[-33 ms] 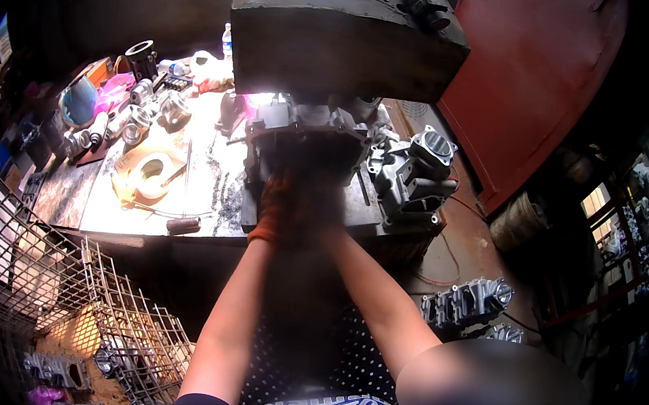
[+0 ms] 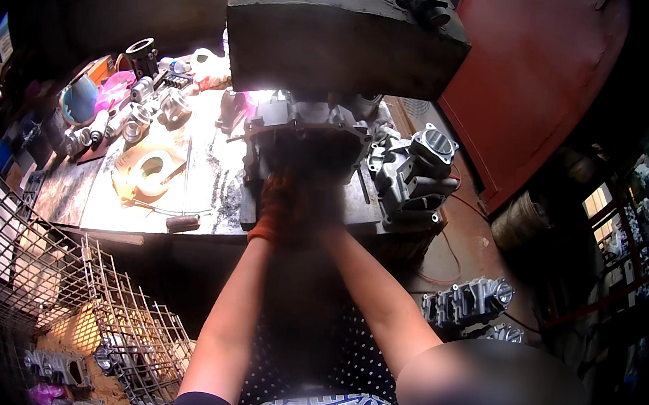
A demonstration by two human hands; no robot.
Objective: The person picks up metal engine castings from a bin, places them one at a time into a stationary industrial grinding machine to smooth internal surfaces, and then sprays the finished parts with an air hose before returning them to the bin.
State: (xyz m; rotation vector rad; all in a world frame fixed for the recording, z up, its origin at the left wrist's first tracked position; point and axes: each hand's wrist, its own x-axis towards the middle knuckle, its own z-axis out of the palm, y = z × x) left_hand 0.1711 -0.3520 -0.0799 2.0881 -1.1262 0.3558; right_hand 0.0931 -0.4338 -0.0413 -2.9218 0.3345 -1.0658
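Note:
A grey metal casting (image 2: 313,119), a housing with a flanged rim, stands upright on the workbench in front of me. Its near side is a dark hollow. My left hand (image 2: 275,207), in an orange-red glove, reaches to the casting's lower near edge, and its fingers vanish into the shadow. Beside it, my right hand (image 2: 321,216) is lost in a dark blur from the wrist on. Whether either hand grips the casting cannot be made out. Just right of the casting, a second grey metal housing (image 2: 417,176) with a round bored opening rests on the bench corner.
A dark box-shaped machine head (image 2: 347,52) overhangs the casting. On the left of the bench (image 2: 220,153) lie a ring-shaped part (image 2: 152,172), a short dark cylinder (image 2: 183,223) and several metal parts. Wire baskets (image 2: 130,316) stand lower left; a red panel (image 2: 531,90) rises right.

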